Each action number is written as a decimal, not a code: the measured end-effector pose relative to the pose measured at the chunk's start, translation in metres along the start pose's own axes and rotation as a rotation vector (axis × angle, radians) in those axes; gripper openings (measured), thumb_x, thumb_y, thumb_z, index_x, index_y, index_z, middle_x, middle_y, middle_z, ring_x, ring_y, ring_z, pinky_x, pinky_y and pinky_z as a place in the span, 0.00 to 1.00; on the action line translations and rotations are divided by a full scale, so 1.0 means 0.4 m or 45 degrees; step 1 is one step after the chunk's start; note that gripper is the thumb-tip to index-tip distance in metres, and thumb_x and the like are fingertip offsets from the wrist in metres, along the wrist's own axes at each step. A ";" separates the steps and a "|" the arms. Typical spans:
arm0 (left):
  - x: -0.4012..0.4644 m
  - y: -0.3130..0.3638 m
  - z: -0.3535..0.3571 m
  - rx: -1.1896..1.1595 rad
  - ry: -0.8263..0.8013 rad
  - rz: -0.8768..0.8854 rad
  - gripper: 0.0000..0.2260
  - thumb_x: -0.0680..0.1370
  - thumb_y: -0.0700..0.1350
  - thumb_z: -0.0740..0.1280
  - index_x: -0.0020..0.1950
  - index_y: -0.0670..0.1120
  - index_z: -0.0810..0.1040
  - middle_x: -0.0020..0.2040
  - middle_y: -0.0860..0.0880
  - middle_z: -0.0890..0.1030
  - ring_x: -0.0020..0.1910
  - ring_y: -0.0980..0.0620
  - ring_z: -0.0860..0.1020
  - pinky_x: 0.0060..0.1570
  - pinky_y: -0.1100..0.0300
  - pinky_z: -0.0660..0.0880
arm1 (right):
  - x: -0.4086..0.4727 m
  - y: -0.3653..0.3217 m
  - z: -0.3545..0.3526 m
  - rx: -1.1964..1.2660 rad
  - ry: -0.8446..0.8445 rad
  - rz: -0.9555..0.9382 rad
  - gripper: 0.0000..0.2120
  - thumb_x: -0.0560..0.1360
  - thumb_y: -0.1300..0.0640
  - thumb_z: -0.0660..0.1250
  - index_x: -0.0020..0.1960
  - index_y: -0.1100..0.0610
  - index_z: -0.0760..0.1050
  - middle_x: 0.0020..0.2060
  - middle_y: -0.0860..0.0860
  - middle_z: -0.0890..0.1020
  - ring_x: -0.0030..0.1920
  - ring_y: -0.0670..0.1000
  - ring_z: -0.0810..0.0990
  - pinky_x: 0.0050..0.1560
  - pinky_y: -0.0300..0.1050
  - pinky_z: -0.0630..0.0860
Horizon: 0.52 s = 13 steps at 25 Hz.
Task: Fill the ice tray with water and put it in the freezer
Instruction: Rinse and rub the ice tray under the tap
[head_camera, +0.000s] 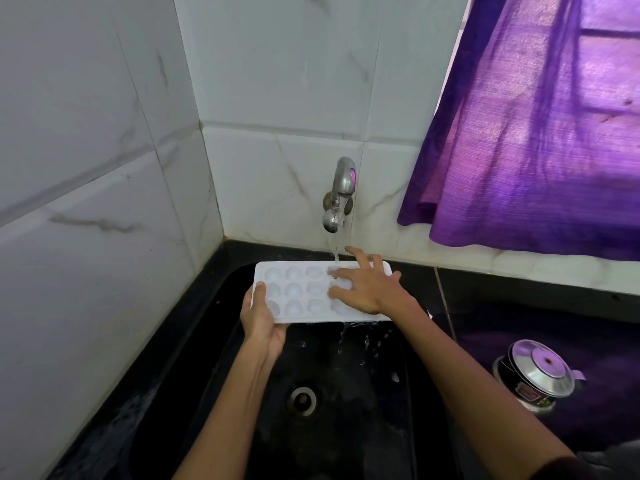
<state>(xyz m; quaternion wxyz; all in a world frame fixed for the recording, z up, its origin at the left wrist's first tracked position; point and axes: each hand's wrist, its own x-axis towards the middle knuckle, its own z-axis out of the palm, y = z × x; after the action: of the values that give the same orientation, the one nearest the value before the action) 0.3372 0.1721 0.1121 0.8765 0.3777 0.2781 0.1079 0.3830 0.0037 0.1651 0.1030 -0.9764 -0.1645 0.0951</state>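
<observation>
So the filling was underway but nowhere near finished. The ice tray was held over the black sink, right under the running tap, with the stream landing on a cell at the tray's far edge, near its 1 o'clock corner. The left hand gripped the tray's left end, thumb over the rim and fingers curled underneath. The right hand lay flat on top, fingers spread across the right-side cells, holding nothing.

Water was already spilling off the near edge into the sink, so the tray looked a bit tilted. How full each cell was, hard to say. Still left: topping up, shutting the tap, and the walk to the freezer, which wasn't in shot.

Nearby, a steel-lidded pot sat on the worktop at 4 o'clock from the tray, and a purple curtain hung at 2 o'clock. Nothing was blocking the tray.
</observation>
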 end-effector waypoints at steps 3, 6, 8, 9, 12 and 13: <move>-0.012 -0.005 -0.007 0.038 -0.016 -0.004 0.14 0.81 0.47 0.58 0.66 0.46 0.71 0.55 0.43 0.80 0.49 0.43 0.80 0.42 0.48 0.79 | 0.003 0.003 -0.016 0.006 -0.051 0.001 0.21 0.72 0.38 0.61 0.65 0.37 0.69 0.75 0.45 0.52 0.73 0.55 0.51 0.65 0.66 0.58; -0.026 -0.014 -0.007 0.024 -0.029 -0.013 0.14 0.81 0.47 0.58 0.66 0.46 0.70 0.52 0.45 0.81 0.48 0.44 0.80 0.41 0.49 0.79 | 0.005 0.006 -0.017 -0.008 -0.043 0.014 0.21 0.72 0.38 0.62 0.64 0.37 0.70 0.76 0.44 0.48 0.73 0.56 0.50 0.65 0.67 0.59; -0.025 -0.009 -0.007 0.026 -0.026 -0.013 0.15 0.81 0.47 0.58 0.66 0.46 0.70 0.54 0.44 0.80 0.48 0.44 0.81 0.40 0.49 0.79 | 0.003 0.003 -0.010 -0.031 -0.071 0.005 0.21 0.73 0.38 0.60 0.66 0.36 0.69 0.76 0.44 0.47 0.73 0.55 0.49 0.65 0.68 0.58; -0.024 -0.009 -0.009 0.033 -0.022 -0.015 0.15 0.81 0.47 0.58 0.66 0.46 0.70 0.55 0.44 0.80 0.48 0.44 0.81 0.39 0.50 0.79 | 0.002 0.002 -0.009 -0.033 -0.086 0.009 0.21 0.73 0.38 0.60 0.66 0.36 0.69 0.75 0.44 0.49 0.73 0.55 0.50 0.65 0.68 0.58; -0.029 -0.009 -0.014 0.060 -0.020 -0.003 0.15 0.81 0.47 0.59 0.66 0.46 0.71 0.55 0.44 0.80 0.47 0.44 0.81 0.39 0.50 0.79 | -0.002 0.005 -0.005 -0.020 -0.084 0.009 0.20 0.72 0.38 0.61 0.64 0.38 0.70 0.74 0.46 0.53 0.72 0.55 0.51 0.64 0.67 0.58; -0.032 -0.007 -0.014 0.057 -0.021 0.007 0.15 0.81 0.47 0.59 0.66 0.46 0.71 0.55 0.44 0.80 0.47 0.45 0.81 0.39 0.50 0.79 | -0.006 0.011 -0.003 0.009 -0.054 -0.005 0.21 0.71 0.37 0.63 0.63 0.39 0.70 0.74 0.46 0.53 0.73 0.56 0.51 0.65 0.68 0.57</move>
<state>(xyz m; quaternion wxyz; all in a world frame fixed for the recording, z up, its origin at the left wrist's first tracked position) 0.3234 0.1683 0.1120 0.8699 0.3988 0.2722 0.1008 0.3822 -0.0015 0.1656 0.1032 -0.9734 -0.1683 0.1162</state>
